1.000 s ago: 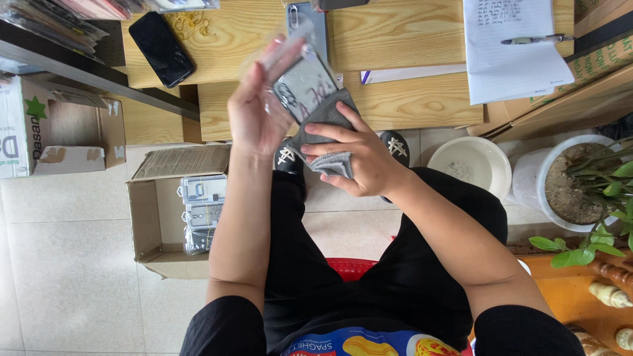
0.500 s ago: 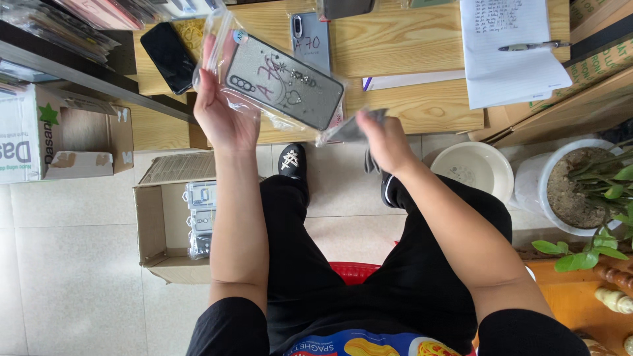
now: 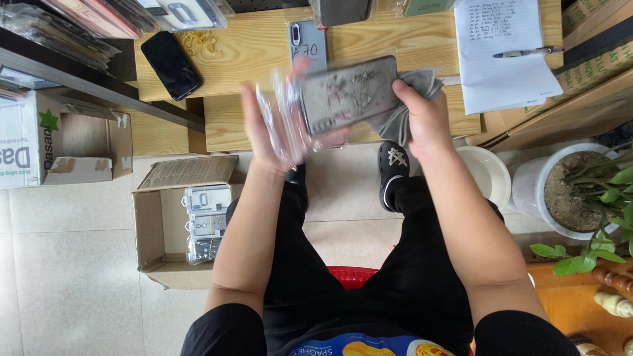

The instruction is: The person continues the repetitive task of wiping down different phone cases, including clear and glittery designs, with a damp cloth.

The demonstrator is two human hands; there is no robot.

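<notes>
A clear plastic package (image 3: 343, 99) with a grey patterned case sits at upper centre. A brown cardboard box (image 3: 178, 217) at centre left holds packaged items. A white carton (image 3: 20, 142) stands at far left.

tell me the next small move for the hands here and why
Probably steady the case in the left hand and wipe it with the cloth. The right hand holds that cloth at the case's edge, and the case is blurred with motion.
</notes>
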